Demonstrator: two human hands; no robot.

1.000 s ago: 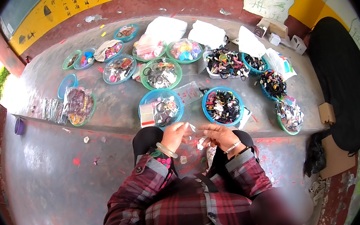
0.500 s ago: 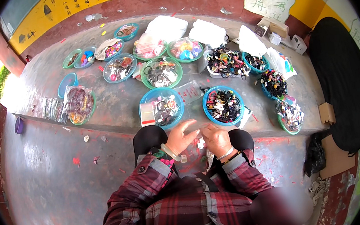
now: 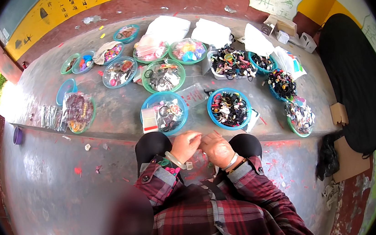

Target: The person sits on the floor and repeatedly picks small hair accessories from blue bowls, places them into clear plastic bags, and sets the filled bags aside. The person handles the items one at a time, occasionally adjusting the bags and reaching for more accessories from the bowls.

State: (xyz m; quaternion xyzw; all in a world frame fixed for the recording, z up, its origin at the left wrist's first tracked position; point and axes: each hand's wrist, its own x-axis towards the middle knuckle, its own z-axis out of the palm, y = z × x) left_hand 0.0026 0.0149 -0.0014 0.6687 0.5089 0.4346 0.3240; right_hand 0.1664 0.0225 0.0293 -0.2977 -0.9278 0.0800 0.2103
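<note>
My left hand (image 3: 186, 146) and my right hand (image 3: 218, 150) meet between my knees, fingertips pinched close together. Whatever they hold is too small or hidden to make out. Just beyond my right hand stands a blue basin (image 3: 210, 111) full of black hair ties with colourful ornaments. Past my left hand is another blue basin (image 3: 185, 114) holding clear bags of dark hair ties, with a white and red box (image 3: 150, 120) at its side.
Several more basins stand on the raised concrete ledge, among them a green basin (image 3: 184, 77) of bagged hair ties. White sacks (image 3: 168, 28) lie behind. A long black covered object (image 3: 354, 86) and a black plastic bag (image 3: 327, 155) are at the right. A purple cup (image 3: 17, 135) sits far left.
My left hand has closed its spread fingers and come against my right hand. Both hands sit slightly lower, and the whole view has shifted a little.
</note>
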